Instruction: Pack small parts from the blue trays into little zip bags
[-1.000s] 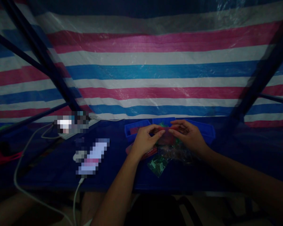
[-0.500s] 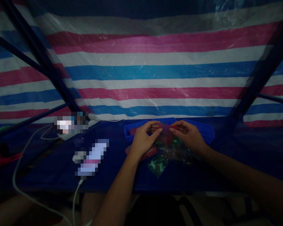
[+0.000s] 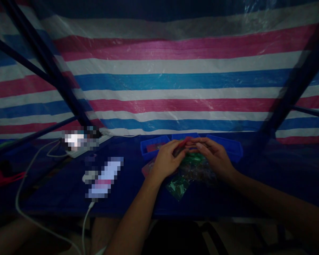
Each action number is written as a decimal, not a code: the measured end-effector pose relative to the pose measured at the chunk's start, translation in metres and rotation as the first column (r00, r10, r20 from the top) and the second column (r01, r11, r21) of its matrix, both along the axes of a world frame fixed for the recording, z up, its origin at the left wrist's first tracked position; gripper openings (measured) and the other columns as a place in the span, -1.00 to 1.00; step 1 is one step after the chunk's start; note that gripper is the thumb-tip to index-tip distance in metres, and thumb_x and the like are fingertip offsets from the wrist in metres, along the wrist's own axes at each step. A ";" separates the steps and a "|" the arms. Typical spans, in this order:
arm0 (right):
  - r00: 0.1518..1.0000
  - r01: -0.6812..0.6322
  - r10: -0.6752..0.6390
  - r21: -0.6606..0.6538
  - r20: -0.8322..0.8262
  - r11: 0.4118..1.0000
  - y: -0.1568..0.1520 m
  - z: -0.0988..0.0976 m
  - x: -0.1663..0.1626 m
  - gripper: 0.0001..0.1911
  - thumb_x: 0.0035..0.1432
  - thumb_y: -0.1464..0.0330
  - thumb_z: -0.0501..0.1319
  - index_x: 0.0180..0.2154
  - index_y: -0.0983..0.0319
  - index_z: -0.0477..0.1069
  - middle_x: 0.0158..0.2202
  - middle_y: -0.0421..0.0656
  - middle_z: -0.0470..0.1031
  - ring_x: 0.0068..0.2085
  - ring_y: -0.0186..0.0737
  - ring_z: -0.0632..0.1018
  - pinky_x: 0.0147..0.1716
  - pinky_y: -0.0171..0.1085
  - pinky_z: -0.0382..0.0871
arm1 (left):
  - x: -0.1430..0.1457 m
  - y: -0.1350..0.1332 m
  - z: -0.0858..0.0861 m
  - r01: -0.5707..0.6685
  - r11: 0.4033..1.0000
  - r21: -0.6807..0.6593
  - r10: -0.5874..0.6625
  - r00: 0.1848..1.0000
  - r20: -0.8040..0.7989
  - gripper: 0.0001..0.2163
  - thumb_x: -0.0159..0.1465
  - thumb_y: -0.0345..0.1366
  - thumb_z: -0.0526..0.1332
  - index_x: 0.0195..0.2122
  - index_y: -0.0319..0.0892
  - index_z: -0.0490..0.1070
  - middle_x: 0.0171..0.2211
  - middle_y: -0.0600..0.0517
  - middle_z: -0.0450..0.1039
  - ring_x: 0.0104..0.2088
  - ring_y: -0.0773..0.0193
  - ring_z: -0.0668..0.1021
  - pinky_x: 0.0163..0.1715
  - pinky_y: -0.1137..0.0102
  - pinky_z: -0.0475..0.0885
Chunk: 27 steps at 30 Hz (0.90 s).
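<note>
A small red translucent plastic bag [image 3: 187, 140] is bunched between my two hands above the table. My left hand [image 3: 168, 158] is closed on its left side, with thumb and fingers curled together. From the right, my right hand [image 3: 215, 152] pinches the bag, its fingertips nearly meeting those of the left. Green plastic bags [image 3: 192, 158] and clear plastic bags [image 3: 198, 173] lie beneath the hands. Closer to me rests a green bag of small slim parts [image 3: 177, 187]. Pink bags [image 3: 148, 169] lie partly hidden beside my left wrist.
Behind the hands stand a left blue bin [image 3: 146, 151] with pink pieces, a middle blue bin [image 3: 184, 135] and a right blue bin [image 3: 233, 149]. A blurred-out phone [image 3: 106, 179] on a white cable [image 3: 85, 219] and a power strip [image 3: 81, 151] are at left. Blue frame bars flank the striped sheet.
The red bag was spread flat between my hands and is now bunched up. My hands have come closer together, the left one moving right.
</note>
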State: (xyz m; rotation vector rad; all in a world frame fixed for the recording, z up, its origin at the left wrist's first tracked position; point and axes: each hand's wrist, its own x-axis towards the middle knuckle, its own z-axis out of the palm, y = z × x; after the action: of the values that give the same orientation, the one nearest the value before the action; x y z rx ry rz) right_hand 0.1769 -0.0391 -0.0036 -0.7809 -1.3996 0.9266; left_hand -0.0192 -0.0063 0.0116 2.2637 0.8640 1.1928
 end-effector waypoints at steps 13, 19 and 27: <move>0.983 0.171 -0.175 0.070 0.049 0.983 0.014 -0.007 0.010 -0.58 0.11 0.14 0.45 -0.03 0.12 0.50 -0.14 -0.10 0.59 -0.16 -0.11 0.62 -0.13 -0.14 0.56 | 0.000 0.005 -0.002 0.265 0.866 -0.423 -0.118 0.932 0.342 -0.67 0.39 -0.09 0.25 0.08 -0.13 0.54 0.01 -0.09 0.61 -0.02 0.08 0.63 0.03 0.18 0.53; 0.981 0.193 -0.194 0.006 0.034 0.981 0.013 -0.007 0.010 -0.72 0.12 0.12 0.44 -0.23 0.14 0.53 -0.35 -0.16 0.60 -0.35 -0.18 0.60 -0.32 -0.20 0.54 | 0.003 0.005 -0.010 0.379 0.786 -0.488 -0.203 0.905 0.375 -0.53 0.22 -0.22 0.44 0.15 -0.12 0.45 0.07 -0.18 0.57 0.00 0.05 0.65 0.04 0.14 0.55; 0.981 0.196 -0.196 -0.011 -0.016 0.981 0.012 -0.001 0.009 -0.69 0.12 0.10 0.43 -0.28 0.14 0.45 -0.38 -0.21 0.54 -0.43 -0.26 0.53 -0.43 -0.27 0.48 | -0.003 0.010 -0.003 0.255 0.869 -0.424 -0.055 0.902 0.429 -0.57 0.22 -0.20 0.43 0.07 -0.17 0.40 -0.08 -0.11 0.61 -0.14 0.16 0.67 -0.09 0.27 0.57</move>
State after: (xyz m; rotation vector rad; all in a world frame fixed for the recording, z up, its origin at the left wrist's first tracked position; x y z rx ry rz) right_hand 0.1859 -0.0269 -0.0045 -0.8989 -1.2788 0.7857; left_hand -0.0221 0.0040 0.0088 1.5842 0.6932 1.1632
